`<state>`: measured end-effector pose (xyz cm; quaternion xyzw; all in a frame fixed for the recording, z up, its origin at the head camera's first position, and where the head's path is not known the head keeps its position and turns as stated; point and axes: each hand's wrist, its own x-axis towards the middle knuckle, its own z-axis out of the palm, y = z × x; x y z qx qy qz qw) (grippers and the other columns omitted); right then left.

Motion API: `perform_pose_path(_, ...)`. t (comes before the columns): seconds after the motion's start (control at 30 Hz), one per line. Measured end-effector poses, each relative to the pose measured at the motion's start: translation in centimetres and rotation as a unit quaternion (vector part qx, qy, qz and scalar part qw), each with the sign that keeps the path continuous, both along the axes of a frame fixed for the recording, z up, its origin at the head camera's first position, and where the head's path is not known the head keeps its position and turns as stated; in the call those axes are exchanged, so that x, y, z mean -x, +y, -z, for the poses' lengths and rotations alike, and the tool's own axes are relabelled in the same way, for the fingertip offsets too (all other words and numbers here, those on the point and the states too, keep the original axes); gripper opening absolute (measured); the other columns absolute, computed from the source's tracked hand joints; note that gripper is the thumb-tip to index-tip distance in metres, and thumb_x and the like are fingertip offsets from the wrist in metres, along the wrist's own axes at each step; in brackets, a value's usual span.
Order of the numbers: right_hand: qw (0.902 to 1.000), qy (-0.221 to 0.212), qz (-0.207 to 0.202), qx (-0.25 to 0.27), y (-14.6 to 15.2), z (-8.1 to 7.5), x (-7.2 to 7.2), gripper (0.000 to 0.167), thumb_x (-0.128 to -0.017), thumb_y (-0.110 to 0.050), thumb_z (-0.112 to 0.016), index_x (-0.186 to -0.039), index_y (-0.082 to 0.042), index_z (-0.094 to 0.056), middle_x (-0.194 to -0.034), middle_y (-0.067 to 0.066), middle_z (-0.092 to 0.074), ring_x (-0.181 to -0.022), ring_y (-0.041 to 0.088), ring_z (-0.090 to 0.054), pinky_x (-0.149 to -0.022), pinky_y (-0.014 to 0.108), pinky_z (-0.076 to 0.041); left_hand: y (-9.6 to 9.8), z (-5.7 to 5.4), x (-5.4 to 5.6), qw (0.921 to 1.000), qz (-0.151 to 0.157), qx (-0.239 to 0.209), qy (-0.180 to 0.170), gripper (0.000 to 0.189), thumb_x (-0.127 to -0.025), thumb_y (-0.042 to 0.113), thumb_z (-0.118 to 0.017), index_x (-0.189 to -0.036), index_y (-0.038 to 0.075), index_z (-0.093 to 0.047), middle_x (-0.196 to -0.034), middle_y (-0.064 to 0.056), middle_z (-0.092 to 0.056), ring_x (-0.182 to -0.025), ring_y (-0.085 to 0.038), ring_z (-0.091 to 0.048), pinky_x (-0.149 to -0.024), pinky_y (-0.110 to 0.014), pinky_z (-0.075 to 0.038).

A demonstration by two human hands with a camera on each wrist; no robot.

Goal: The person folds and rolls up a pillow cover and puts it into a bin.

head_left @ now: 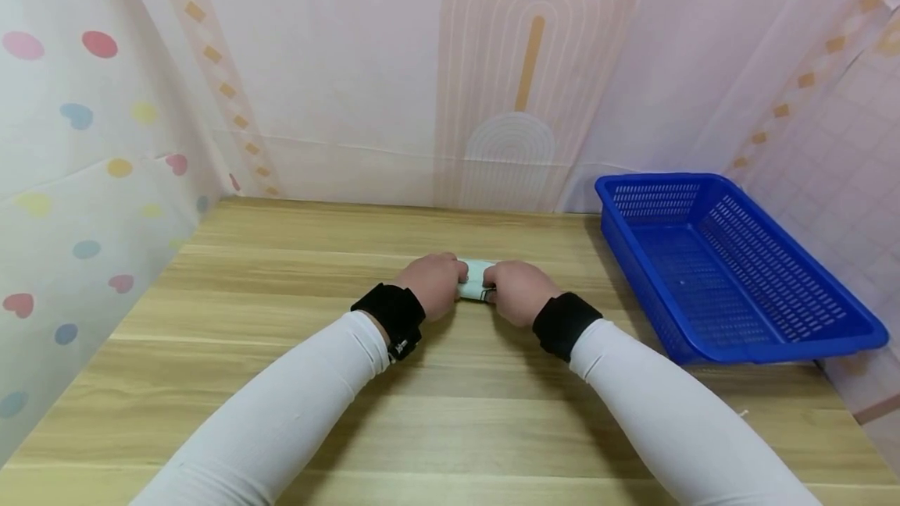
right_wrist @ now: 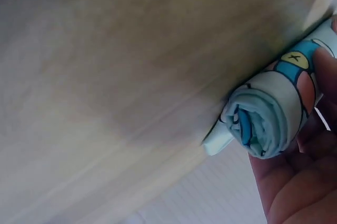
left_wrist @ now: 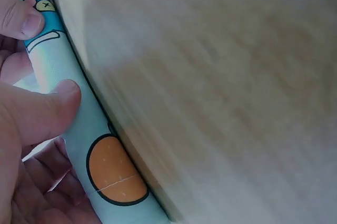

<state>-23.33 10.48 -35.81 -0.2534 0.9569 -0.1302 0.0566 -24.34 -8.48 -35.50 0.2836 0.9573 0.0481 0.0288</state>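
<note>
A pale mint cloth (head_left: 474,276), rolled into a tight tube, lies crosswise between the two hands close over the table. My left hand (head_left: 433,284) grips its left part. In the left wrist view the thumb presses on the roll (left_wrist: 87,105), whose print shows an orange oval, and the fingers curl behind it. My right hand (head_left: 522,292) holds the other end, fingers wrapped round the far side. The right wrist view shows the spiral end of the roll (right_wrist: 258,124), with a small flap sticking out below and a blue and yellow cartoon print.
A blue plastic basket (head_left: 759,299) with slotted walls stands at the right of the wooden table (head_left: 281,350). Patterned curtains (head_left: 337,76) hang behind the table and along both sides.
</note>
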Motion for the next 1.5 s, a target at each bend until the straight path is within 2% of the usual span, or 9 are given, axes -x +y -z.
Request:
perform_pose_path(0.13, 0.9998, -0.010, 0.004, 0.018, 0.3, 0.0, 0.3, 0.006, -0.100, -0.012, -0.071, -0.103, -0.009, -0.074, -0.097, 0.003, -0.074, -0.084, 0.017, -0.061, -0.086, 0.035, -0.055, 0.0, 0.0, 0.2, 0.9995, -0.014, -0.008, -0.026, 0.008, -0.098, 0.008, -0.071, -0.106, 0.009, -0.071, -0.103, -0.006, -0.068, -0.089, -0.021, -0.059, -0.087, -0.036, -0.054)
perform_pose_path(0.3, 0.9991, -0.027, 0.014, 0.030, 0.6, 0.1, 0.7, 0.009, -0.100, -0.014, -0.070, -0.106, -0.010, -0.075, -0.098, 0.003, -0.074, -0.085, 0.018, -0.061, -0.086, 0.035, -0.054, 0.0, 0.0, 0.3, 0.9981, -0.029, -0.011, -0.053, 0.015, -0.103, 0.012, -0.066, -0.117, 0.009, -0.071, -0.110, -0.007, -0.068, -0.093, -0.021, -0.060, -0.090, -0.037, -0.054)
perform_pose_path(0.67, 0.9953, -0.083, 0.038, 0.032, 0.6, -0.1, 1.7, 0.016, -0.104, -0.016, -0.064, -0.113, -0.010, -0.075, -0.101, 0.002, -0.073, -0.088, 0.018, -0.060, -0.087, 0.032, -0.051, -0.2, -0.1, 0.7, 0.9953, -0.026, -0.013, -0.092, 0.022, -0.108, 0.012, -0.055, -0.125, 0.006, -0.068, -0.116, -0.008, -0.068, -0.095, -0.021, -0.058, -0.093, -0.035, -0.052)
perform_pose_path(0.9, 0.9909, -0.115, 0.061, 0.032, 0.5, -0.2, 2.4, 0.019, -0.106, -0.020, -0.061, -0.113, -0.009, -0.076, -0.101, 0.003, -0.073, -0.085, 0.018, -0.059, -0.082, 0.028, -0.047, 0.0, -0.4, 0.8, 0.9916, -0.040, -0.025, -0.121, 0.025, -0.110, 0.013, -0.052, -0.129, 0.005, -0.066, -0.119, -0.010, -0.066, -0.098, -0.022, -0.058, -0.092, -0.036, -0.052)
perform_pose_path(1.1, 0.9874, -0.132, 0.080, 0.036, 0.4, -0.6, 2.4, 0.022, -0.107, -0.021, -0.059, -0.114, -0.009, -0.076, -0.104, 0.004, -0.073, -0.082, 0.018, -0.058, -0.079, 0.027, -0.045, 0.0, -0.3, 1.1, 0.9909, -0.050, -0.022, -0.123, 0.028, -0.110, 0.014, -0.051, -0.133, 0.005, -0.065, -0.127, -0.013, -0.063, -0.108, -0.024, -0.058, -0.100, -0.037, -0.051)
perform_pose_path(1.23, 0.9853, -0.136, 0.092, 0.047, 0.4, -0.6, 2.4, 0.023, -0.108, -0.021, -0.058, -0.116, -0.008, -0.075, -0.104, 0.004, -0.072, -0.079, 0.017, -0.056, -0.075, 0.026, -0.043, 0.0, -0.1, 1.3, 0.9904, -0.056, -0.026, -0.124, 0.030, -0.110, 0.016, -0.051, -0.135, 0.006, -0.064, -0.127, -0.012, -0.062, -0.110, -0.025, -0.057, -0.101, -0.037, -0.050)
perform_pose_path(1.4, 0.9799, -0.137, 0.117, 0.086, 0.6, -0.6, 2.3, 0.013, -0.105, -0.017, -0.061, -0.104, -0.007, -0.069, -0.089, 0.003, -0.068, -0.071, 0.016, -0.055, -0.068, 0.026, -0.042, -0.1, 0.2, 1.6, 0.9903, -0.054, -0.031, -0.124, 0.030, -0.111, 0.018, -0.050, -0.135, 0.006, -0.064, -0.126, -0.011, -0.062, -0.111, -0.024, -0.057, -0.101, -0.037, -0.050)
perform_pose_path(1.5, 0.9765, -0.134, 0.129, 0.108, 0.7, -0.5, 2.3, 0.010, -0.103, -0.016, -0.065, -0.098, -0.007, -0.069, -0.084, 0.003, -0.067, -0.069, 0.015, -0.056, -0.067, 0.026, -0.043, -0.2, 0.4, 1.7, 0.9890, -0.050, -0.049, -0.130, 0.028, -0.111, 0.016, -0.049, -0.132, 0.006, -0.064, -0.124, -0.010, -0.062, -0.110, -0.024, -0.056, -0.100, -0.038, -0.050)
